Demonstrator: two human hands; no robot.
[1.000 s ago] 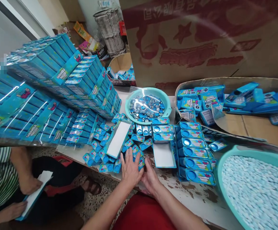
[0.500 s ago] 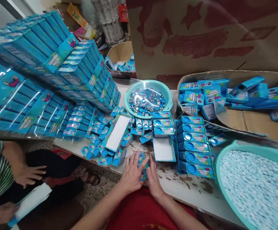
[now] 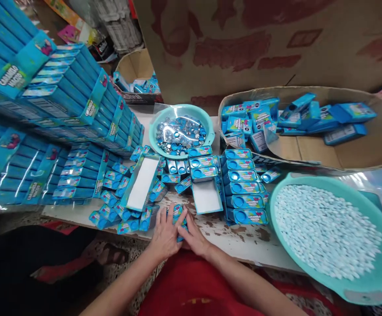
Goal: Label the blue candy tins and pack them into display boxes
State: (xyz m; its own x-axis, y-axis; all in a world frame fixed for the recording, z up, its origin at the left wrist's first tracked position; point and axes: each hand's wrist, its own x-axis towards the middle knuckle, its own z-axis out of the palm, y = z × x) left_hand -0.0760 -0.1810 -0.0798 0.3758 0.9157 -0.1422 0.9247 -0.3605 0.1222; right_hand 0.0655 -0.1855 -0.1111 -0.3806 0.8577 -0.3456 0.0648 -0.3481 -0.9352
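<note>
At the table's near edge, both my hands are closed around a small blue candy box (image 3: pixel 178 211) with a colourful printed face. My left hand (image 3: pixel 166 233) covers its left side, fingers pointing away from me. From the right, my right hand (image 3: pixel 193 234) presses against the box, its fingers close to the left thumb. Most of the box is hidden under them. To the left lie several loose blue candy boxes (image 3: pixel 112 198) around a white-bottomed tray (image 3: pixel 144 182). Just beyond my right hand sits another tray (image 3: pixel 207 198), with candy boxes at its far end.
A filled row of candy boxes (image 3: pixel 246 188) stands right of the trays. Behind is a basin of small round caps (image 3: pixel 181 134); at right, a basin of pale blue candies (image 3: pixel 329 232). Stacked full packs (image 3: pixel 88 109) rise at left. An open carton (image 3: pixel 309 151) holds blue boxes.
My view has swung right and down, so the table items appear further left. My right hand has closed in over the candy box. The other person's hands at left have left the view.
</note>
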